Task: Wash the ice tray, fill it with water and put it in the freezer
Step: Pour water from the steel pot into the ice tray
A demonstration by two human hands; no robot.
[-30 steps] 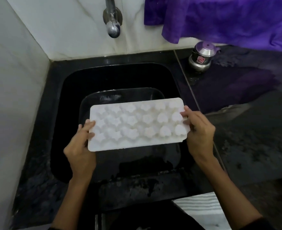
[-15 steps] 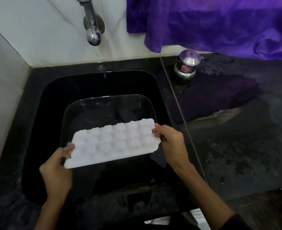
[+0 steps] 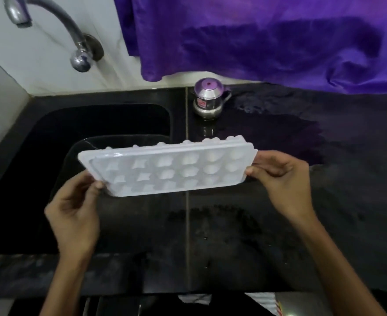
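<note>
Closest to the camera, two bare forearms come up from the bottom edge, and both hands are clamped on the ends of a white ice tray [image 3: 167, 169]. The left hand [image 3: 74, 208] pinches the tray's left short edge with thumb and fingertips, and the right hand [image 3: 283, 179] does the same on the right short edge. The tray is up in the air, tilted so its near long edge sits lower, with the cavity openings facing the camera and the bumps of the molds poking up along the far edge. It hangs over the line where the black sink [image 3: 28, 156] meets the dark table [image 3: 324, 213]. Whether there's any water in it is hard to tell. Further back, a small steel pot [image 3: 208, 99] with a purple lid stands on the table just right of the sink. Behind that, a curved metal tap [image 3: 74, 42] comes out of the white wall, and a purple cloth [image 3: 267, 37] hangs down on the right.
</note>
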